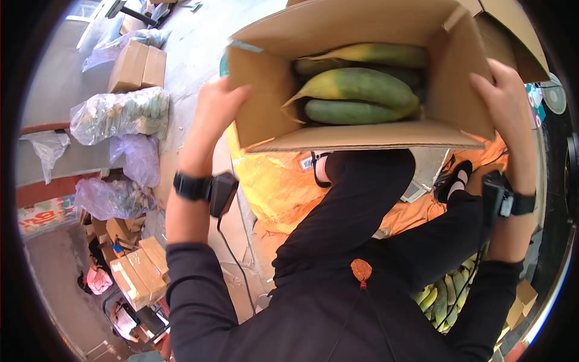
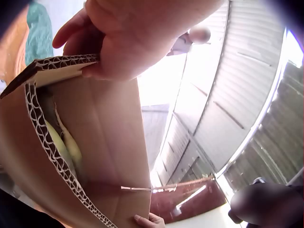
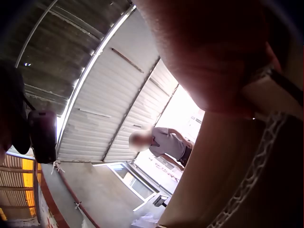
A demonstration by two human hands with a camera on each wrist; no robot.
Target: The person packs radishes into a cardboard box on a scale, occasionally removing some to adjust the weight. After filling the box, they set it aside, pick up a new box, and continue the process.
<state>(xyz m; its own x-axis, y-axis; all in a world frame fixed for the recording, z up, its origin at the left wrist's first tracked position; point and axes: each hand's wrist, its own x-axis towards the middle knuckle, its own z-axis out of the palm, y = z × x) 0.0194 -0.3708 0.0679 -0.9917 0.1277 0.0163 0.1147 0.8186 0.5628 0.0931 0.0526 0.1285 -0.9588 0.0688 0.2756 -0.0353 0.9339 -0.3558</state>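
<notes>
An open cardboard box (image 1: 265,105) is held up in front of the body, its opening tilted toward the head camera. Inside lie several long green radishes (image 1: 356,84) with yellowish, tapering tails. My left hand (image 1: 216,111) grips the box's left side, the thumb over the edge. On the opposite side, my right hand (image 1: 508,99) grips the other wall by its edge. The left wrist view shows the corrugated cut edge and radish tails (image 2: 71,145) in the box. In the right wrist view the box wall (image 3: 213,156) is dark and its contents are hidden.
Yellow sheeting (image 1: 265,193) covers the floor by the legs. More green radishes (image 1: 446,295) are piled at lower right. Plastic bags of produce (image 1: 120,114) and stacked cartons (image 1: 142,274) stand on the left. Another person (image 3: 166,145) stands beyond the box.
</notes>
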